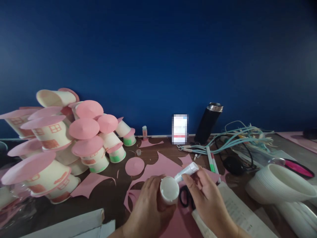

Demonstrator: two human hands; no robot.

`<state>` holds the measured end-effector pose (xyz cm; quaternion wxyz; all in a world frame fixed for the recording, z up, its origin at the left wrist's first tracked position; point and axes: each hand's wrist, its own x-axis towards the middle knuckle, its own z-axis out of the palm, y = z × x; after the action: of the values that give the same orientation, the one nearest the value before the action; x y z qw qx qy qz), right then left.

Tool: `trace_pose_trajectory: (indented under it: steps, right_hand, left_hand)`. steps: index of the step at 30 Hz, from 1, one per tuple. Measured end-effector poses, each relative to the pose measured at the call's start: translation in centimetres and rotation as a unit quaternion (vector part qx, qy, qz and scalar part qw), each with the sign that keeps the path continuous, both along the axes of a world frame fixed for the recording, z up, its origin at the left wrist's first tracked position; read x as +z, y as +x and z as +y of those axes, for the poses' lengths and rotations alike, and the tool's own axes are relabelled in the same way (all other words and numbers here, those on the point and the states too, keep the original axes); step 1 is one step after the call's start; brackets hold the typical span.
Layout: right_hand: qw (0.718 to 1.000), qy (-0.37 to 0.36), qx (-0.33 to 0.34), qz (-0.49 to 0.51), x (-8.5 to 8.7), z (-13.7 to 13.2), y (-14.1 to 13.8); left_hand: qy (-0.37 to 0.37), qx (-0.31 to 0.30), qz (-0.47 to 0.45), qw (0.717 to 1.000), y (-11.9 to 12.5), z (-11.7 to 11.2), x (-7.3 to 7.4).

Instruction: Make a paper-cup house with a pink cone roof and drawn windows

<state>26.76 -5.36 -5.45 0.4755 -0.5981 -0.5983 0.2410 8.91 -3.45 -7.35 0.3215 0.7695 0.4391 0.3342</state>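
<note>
My left hand [148,208] is wrapped round a white paper cup [169,190] held upside down, its round base facing me. My right hand [205,195] pinches a small white glue tube [187,172], whose tip rests at the rim of the cup's base. Both hands hover low over pink paper sheets [160,165] with circles cut out of them. Black scissors [185,197] lie on the pink paper just under my hands. A cut pink paper disc [134,166] lies on the brown table ahead of my left hand.
A pile of paper-cup houses with pink cone roofs [74,145] fills the left. At the back stand a black flask [208,124], a small glue stick [144,131] and a carton. Teal cables [235,138], marker pens [210,159] and stacked white cups [279,185] lie right.
</note>
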Motion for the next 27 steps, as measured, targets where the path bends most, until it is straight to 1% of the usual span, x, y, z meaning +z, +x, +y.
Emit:
trace_pose_trajectory:
  steps: [4,7,9,11,14,18,21,27]
  right_hand:
    - [1.0,0.024,0.002,-0.014,-0.3,0.2,-0.3]
    - [1.0,0.008,0.002,-0.014,-0.8,0.4,-0.2]
    - [1.0,0.004,-0.007,-0.002,-1.1,0.6,-0.1]
    - [0.999,0.012,-0.014,0.027,-1.2,0.7,0.1]
    - [0.995,0.013,-0.02,0.092,-1.0,0.5,0.2]
    - [0.992,0.014,-0.02,0.123,-0.3,-0.1,-0.1]
    - [0.991,0.028,-0.017,0.132,-0.1,-0.4,-0.4]
    - [0.987,0.032,0.003,0.155,-0.5,-0.3,-0.4]
  left_hand:
    - [-0.004,0.027,-0.009,1.0,0.0,-0.1,-0.2]
    - [-0.017,0.041,-0.013,0.999,0.2,-0.1,-0.2]
    - [-0.018,0.04,-0.019,0.999,0.3,-0.2,-0.3]
    - [-0.002,0.039,-0.028,0.999,0.4,-0.2,-0.5]
    - [0.016,0.035,-0.03,0.999,0.2,-0.1,-1.0]
    - [-0.008,0.048,-0.016,0.999,-0.1,0.1,-1.5]
    - [-0.008,0.064,-0.007,0.998,-0.1,0.1,-1.3]
    - [0.029,0.058,-0.004,0.998,0.1,0.0,-1.0]
